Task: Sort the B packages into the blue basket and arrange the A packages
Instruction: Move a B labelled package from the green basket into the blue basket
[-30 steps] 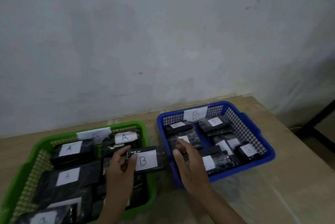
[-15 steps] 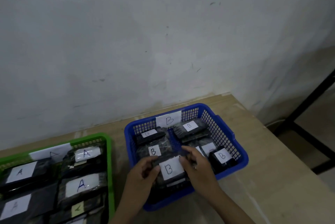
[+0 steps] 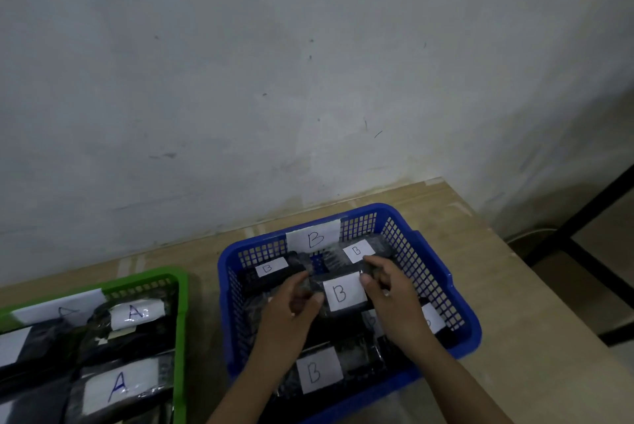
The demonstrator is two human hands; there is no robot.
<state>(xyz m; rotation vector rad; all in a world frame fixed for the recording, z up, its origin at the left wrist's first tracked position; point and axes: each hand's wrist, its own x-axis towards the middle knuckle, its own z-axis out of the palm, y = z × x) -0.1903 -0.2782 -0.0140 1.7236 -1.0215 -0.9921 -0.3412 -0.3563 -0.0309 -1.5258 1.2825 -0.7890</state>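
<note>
Left hand grip: your left hand [image 3: 295,303] pinches the B package's [image 3: 343,291] left end.
Right hand grip: your right hand [image 3: 391,290] pinches its right end.
Package: inside the blue basket [image 3: 459,307], above other B packages.

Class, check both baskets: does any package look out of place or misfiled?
Nothing stands out. Every readable label in the blue plastic basket reads B, and in the green plastic basket A. Both hands hold one black B-labelled package over the blue one.
</note>
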